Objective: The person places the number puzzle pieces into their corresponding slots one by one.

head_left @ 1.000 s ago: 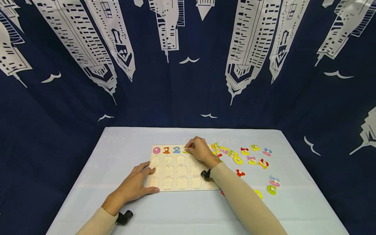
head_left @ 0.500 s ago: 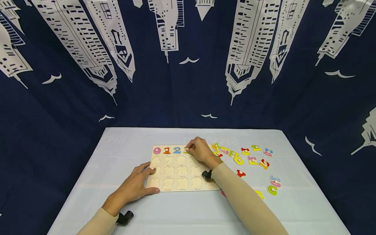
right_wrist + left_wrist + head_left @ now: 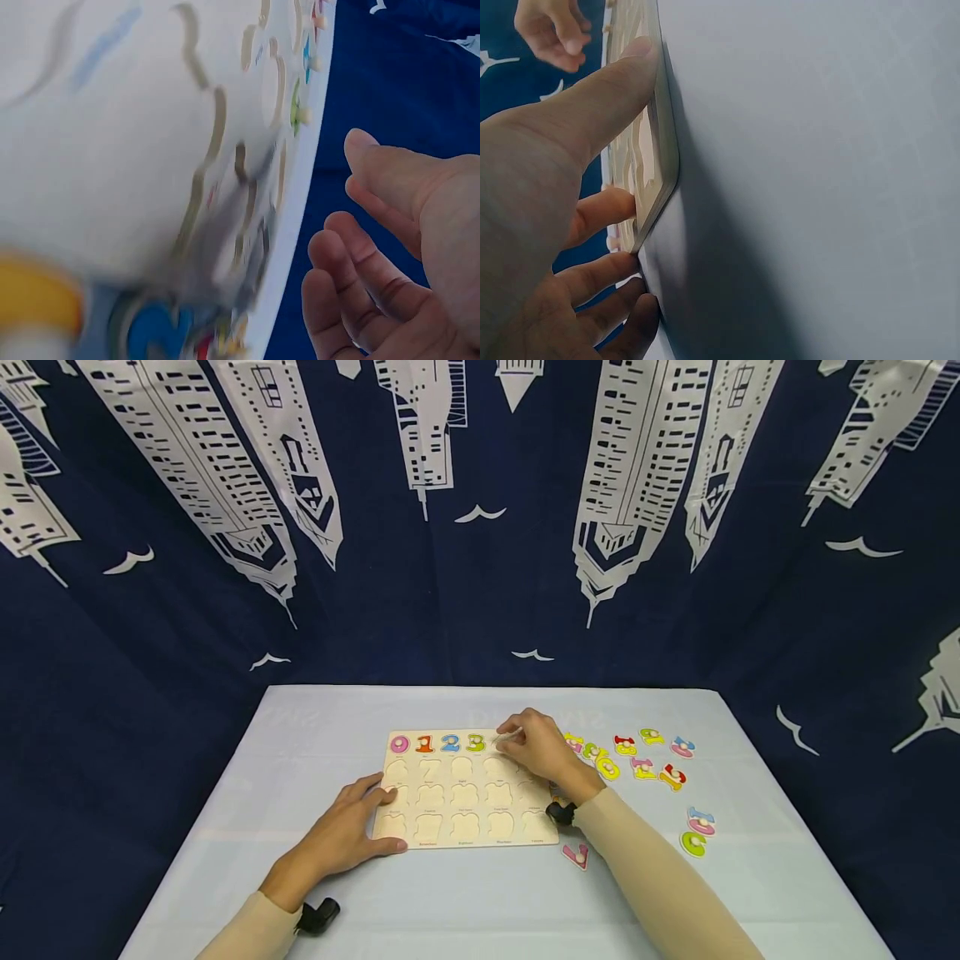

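Observation:
A wooden number puzzle board [image 3: 447, 818] lies on the white table. Its top row holds the pink 0 [image 3: 400, 750], orange 1 [image 3: 425, 745], blue 2 [image 3: 450, 743] and green 3 [image 3: 476, 743]; cut-out recesses show in the rows below. My left hand [image 3: 341, 827] rests at the board's left side. In the left wrist view its straight thumb [image 3: 611, 94] lies over one edge and a finger touches the top. Above the board's upper right, just right of the 3, my right hand [image 3: 543, 747] hovers with nothing between thumb and fingers.
Loose knobbed number pieces lie scattered right of the board, among them a yellow 0 [image 3: 607, 767], a red and orange piece [image 3: 672, 777], a green piece [image 3: 693, 844] and a pink 7 [image 3: 576, 857]. A blue skyline-print cloth [image 3: 450, 610] hangs behind the table.
My right hand has let go of the green 3 and moved right, uncovering it in the top row and the pink 7 near the board's corner. The left hand stays put.

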Tool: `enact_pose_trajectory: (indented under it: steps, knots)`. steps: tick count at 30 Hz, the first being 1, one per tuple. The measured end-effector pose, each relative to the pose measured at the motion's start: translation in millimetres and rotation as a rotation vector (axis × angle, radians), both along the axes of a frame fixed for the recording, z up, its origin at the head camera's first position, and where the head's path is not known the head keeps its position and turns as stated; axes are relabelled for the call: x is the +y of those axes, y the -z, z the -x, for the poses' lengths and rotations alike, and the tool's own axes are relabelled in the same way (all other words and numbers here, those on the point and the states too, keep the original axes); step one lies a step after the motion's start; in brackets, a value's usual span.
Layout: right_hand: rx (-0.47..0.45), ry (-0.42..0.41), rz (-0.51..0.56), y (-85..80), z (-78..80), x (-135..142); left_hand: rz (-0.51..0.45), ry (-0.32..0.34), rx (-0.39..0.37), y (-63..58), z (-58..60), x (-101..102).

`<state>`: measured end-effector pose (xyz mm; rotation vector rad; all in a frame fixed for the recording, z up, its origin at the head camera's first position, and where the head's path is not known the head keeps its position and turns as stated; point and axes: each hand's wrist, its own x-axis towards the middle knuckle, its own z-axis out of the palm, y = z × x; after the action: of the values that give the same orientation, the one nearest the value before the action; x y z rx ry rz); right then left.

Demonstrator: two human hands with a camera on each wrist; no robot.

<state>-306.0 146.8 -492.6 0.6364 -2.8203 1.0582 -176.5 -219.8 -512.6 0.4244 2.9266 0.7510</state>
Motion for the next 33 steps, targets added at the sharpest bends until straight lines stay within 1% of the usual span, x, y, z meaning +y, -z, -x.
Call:
enact_pose_trajectory:
  steps: [3, 10, 18, 28, 33]
  knots:
    - [0.002, 0.001, -0.015, -3.8, -8.8, 15, 0.003, 0.004, 0.002, -0.9, -0.7, -1]
    - [0.010, 0.037, -0.076, -6.7, -32.1, 52, 0.003, 0.006, 0.002, -0.9, -0.7, -1]
    - [-0.019, 0.085, -0.125, -1.1, -59.8, 97, 0.002, 0.000, -0.016, -0.1, 1.2, 0]
    - [-0.050, 0.137, -0.201, 3.8, -85.8, 135, -0.009, 0.005, -0.014, -0.7, 0.8, -2]
    - [-0.039, 0.132, -0.209, 6.8, -92.2, 148, -0.005, 0.004, -0.012, -1.2, -0.4, -2]
